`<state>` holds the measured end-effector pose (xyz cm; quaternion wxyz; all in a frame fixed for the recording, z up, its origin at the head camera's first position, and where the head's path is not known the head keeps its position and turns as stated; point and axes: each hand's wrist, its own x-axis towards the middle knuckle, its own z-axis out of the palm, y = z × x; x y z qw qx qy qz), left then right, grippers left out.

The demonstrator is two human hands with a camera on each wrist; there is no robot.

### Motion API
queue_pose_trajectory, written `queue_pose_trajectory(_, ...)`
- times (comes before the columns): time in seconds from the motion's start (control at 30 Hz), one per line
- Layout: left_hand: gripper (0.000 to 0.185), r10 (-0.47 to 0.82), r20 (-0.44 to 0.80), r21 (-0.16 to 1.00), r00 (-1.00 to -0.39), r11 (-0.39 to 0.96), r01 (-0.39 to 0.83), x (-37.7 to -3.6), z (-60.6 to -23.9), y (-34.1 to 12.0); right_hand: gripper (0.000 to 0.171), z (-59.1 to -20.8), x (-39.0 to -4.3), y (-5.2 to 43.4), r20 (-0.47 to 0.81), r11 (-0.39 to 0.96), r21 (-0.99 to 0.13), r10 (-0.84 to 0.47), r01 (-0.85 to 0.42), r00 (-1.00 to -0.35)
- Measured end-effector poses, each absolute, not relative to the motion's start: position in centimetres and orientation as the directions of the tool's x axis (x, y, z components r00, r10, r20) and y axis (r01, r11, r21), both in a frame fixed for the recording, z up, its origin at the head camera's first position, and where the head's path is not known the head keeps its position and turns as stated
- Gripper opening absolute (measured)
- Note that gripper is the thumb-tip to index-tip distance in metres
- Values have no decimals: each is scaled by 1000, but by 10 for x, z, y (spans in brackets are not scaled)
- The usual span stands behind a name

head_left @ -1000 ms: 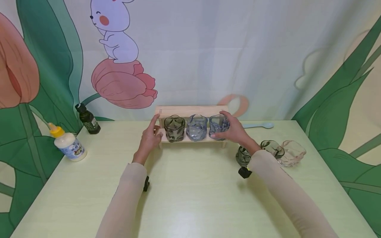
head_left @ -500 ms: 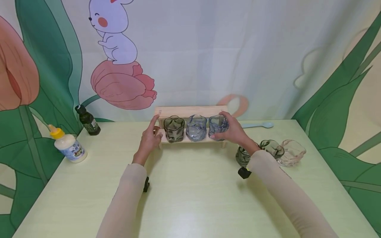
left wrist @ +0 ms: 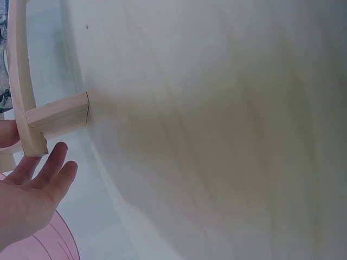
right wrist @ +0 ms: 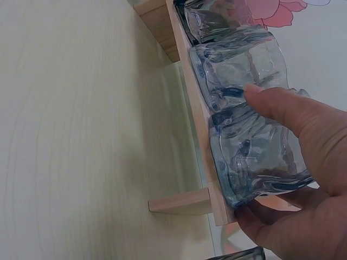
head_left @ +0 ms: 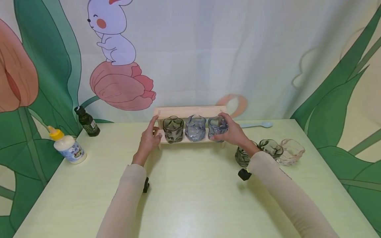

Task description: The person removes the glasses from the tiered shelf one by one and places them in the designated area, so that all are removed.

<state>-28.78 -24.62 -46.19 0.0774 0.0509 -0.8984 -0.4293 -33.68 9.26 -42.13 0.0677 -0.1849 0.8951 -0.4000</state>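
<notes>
A two-tier wooden rack (head_left: pixel 190 112) stands at the back of the table. On its lower step are a grey-green glass (head_left: pixel 173 129), a pale blue glass (head_left: pixel 195 129) and a second blue glass (head_left: pixel 215 127), side by side. My left hand (head_left: pixel 147 140) holds the rack's left end, its thumb on the step and its fingers around the wooden end (left wrist: pixel 35 135). With thumb and fingers spread around it, my right hand (head_left: pixel 233 132) grips the rightmost blue glass (right wrist: pixel 255 157), which sits on the step. The right thumb reaches toward the middle glass (right wrist: pixel 236 65).
To the right stand a dark glass (head_left: pixel 241 158), partly behind the right wrist, a grey-green glass (head_left: pixel 271 148) and a pinkish clear glass (head_left: pixel 291 151). Behind them lies a light blue spoon (head_left: pixel 265 124). A dark bottle (head_left: pixel 87 122) and a yellow-capped bottle (head_left: pixel 69 148) stand left.
</notes>
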Motion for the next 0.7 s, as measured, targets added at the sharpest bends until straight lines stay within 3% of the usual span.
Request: queue_pose_trajectory(0.7, 82, -163, 97, 783, -982, 622, -26, -287, -463, -246, 93, -421, -335, 90, 81, 639, -702, -369, -316, -926)
